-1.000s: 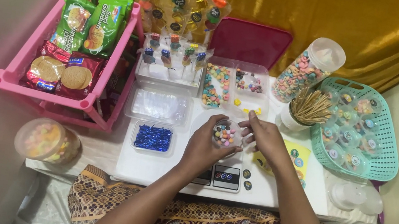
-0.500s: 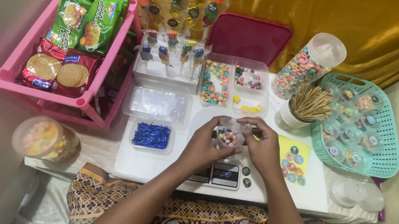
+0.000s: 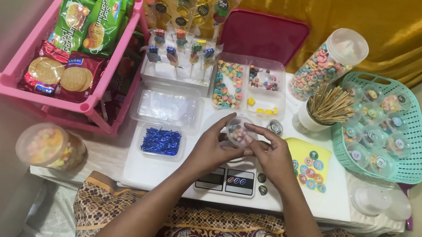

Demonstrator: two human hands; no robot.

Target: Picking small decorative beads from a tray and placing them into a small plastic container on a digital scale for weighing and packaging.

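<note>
Two hands: we see both closed around one small clear cup [image 3: 239,132] of coloured bits, above the scale [image 3: 227,180].
Left hand [image 3: 209,150]: fingers grip the cup from 9 o'clock.
Right hand [image 3: 273,157]: fingertips pinch it from 3 o'clock.
Stickers [image 3: 309,166]: yellow sheet at 3 o'clock of the right hand.
Blue tray [image 3: 161,141]: at 9 o'clock.
Cereal tray [image 3: 228,84]: at 12 o'clock, beyond the cup.
Basket [image 3: 414,160]: teal, at 2 o'clock.

Two hands [image 3: 242,153], one scale [image 3: 226,180], two baskets [image 3: 393,133].
</note>
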